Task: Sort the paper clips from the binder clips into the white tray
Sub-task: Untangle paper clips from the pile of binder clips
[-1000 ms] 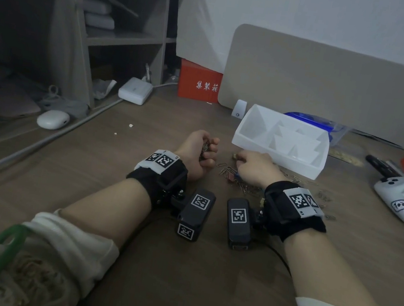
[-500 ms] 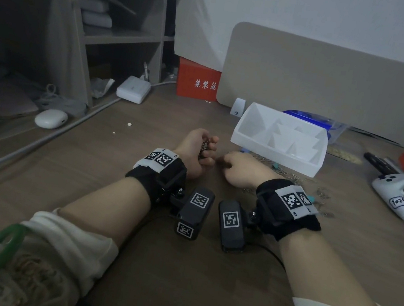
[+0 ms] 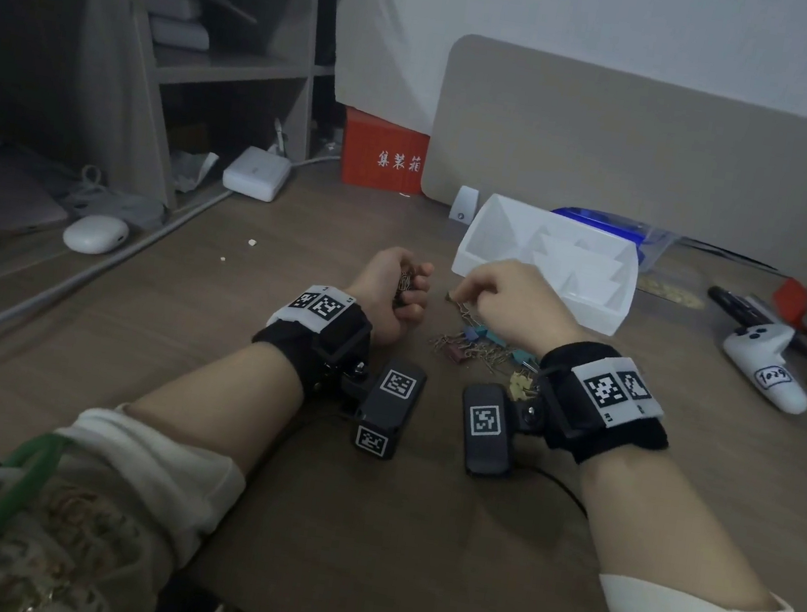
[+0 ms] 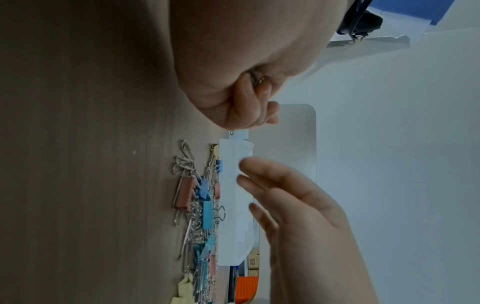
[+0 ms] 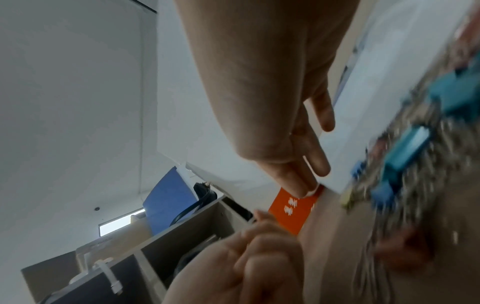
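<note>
Two hands split the job. Left hand clutched gathered clips as a store; right hand pinched one clip just beyond the pile, probably for handing over.

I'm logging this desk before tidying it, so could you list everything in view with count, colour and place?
white tray: one, white, compartmented, on the desk beyond the pile
clip pile: paper clips mixed with binder clips, silver wire with blue, teal, pink and yellow bodies, on the desk near the right wrist
red box: one, red with white characters, at the desk's back edge
beige panel: one, upright behind the tray
white adapter: one, far left on the desk
white controller: one, right side of the desk
shelf unit: one, grey, at the left
left hand: curled around a bunch of paper clips
right hand: pinching a paper clip above the pile
</note>
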A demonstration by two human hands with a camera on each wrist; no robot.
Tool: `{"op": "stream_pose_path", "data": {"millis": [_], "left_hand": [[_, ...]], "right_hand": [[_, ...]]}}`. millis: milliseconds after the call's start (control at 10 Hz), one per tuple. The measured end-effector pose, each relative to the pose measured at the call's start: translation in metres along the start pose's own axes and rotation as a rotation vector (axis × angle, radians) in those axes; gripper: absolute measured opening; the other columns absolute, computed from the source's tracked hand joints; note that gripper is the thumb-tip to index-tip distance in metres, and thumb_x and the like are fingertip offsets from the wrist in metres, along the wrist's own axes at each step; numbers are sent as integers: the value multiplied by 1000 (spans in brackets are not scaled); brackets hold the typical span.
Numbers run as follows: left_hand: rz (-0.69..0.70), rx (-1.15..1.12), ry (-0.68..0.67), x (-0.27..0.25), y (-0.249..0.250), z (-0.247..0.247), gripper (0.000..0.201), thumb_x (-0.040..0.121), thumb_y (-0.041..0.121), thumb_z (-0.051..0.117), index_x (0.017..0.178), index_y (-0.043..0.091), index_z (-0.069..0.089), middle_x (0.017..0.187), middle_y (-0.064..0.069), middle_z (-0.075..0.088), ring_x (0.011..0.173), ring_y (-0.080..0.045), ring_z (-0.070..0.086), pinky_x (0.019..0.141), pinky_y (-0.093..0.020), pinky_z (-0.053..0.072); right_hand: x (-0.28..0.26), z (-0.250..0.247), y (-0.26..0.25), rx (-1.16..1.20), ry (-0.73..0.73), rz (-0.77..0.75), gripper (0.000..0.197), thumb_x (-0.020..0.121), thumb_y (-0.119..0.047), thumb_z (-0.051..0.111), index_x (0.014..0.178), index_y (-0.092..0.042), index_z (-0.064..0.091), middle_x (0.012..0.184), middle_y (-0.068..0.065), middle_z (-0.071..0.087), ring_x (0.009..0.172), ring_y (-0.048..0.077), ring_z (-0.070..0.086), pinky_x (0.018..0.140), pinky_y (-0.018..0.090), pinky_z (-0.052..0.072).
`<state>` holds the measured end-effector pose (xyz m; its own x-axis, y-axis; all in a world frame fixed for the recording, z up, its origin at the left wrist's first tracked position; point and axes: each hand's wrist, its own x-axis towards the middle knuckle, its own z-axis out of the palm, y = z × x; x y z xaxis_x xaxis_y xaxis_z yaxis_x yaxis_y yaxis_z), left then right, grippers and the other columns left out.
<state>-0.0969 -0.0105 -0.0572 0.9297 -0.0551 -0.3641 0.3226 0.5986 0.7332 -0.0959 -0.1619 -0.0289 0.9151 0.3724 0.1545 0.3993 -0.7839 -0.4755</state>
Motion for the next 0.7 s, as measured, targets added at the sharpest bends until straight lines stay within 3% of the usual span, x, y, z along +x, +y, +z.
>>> {"op": "stream_pose_path", "data": {"millis": [100, 200, 300, 400, 600, 700], "left_hand": [[-15, 15, -15, -1, -1, 2, 34, 97, 23, 32, 68, 11, 45, 41, 4, 37, 26, -6, 25, 27, -11, 14], [-24, 36, -32, -2, -3, 3, 35, 97, 23, 31, 68, 11, 45, 42, 4, 38, 27, -6, 26, 27, -11, 14], [-20, 39, -38, -3, -3, 3, 34, 97, 24, 32, 68, 11, 45, 43, 4, 38, 27, -5, 26, 26, -12, 14], [-16, 39, -36, -1, -3, 2, 34, 97, 24, 32, 69, 11, 45, 43, 4, 37, 27, -5, 25, 27, -11, 14], [-22, 45, -39, 0, -2, 2, 34, 97, 23, 31, 68, 11, 45, 43, 4, 37, 26, -5, 25, 27, -11, 14], [-23, 45, -38, -1, -3, 2, 35, 98, 25, 31, 68, 11, 45, 43, 4, 37, 26, -5, 25, 27, -12, 14]], "right_hand": [[-6, -12, 8, -20, 6, 13, 35, 86, -2, 45, 94, -23, 73, 108, -2, 67, 101, 17, 60, 91, 34, 49], [-11, -14, 16, -86, -144, 9, 26, 88, -9, 57, 105, -23, 71, 110, -6, 63, 93, 10, 57, 79, 22, 44], [-11, -10, 18, -73, -222, -9, 17, 83, -20, 71, 100, -22, 71, 107, -4, 62, 84, 12, 60, 67, 23, 50], [-10, -4, 16, -72, -253, -35, 20, 78, -28, 77, 97, -22, 70, 101, -5, 64, 85, 10, 59, 67, 20, 46], [-10, 1, 16, -115, -295, -53, 26, 77, -25, 77, 103, -24, 71, 100, -6, 66, 88, 9, 59, 72, 21, 45], [-9, 2, 17, -146, -286, -72, 26, 76, -26, 78, 101, -26, 71, 102, -7, 66, 91, 11, 60, 80, 26, 50]]}}
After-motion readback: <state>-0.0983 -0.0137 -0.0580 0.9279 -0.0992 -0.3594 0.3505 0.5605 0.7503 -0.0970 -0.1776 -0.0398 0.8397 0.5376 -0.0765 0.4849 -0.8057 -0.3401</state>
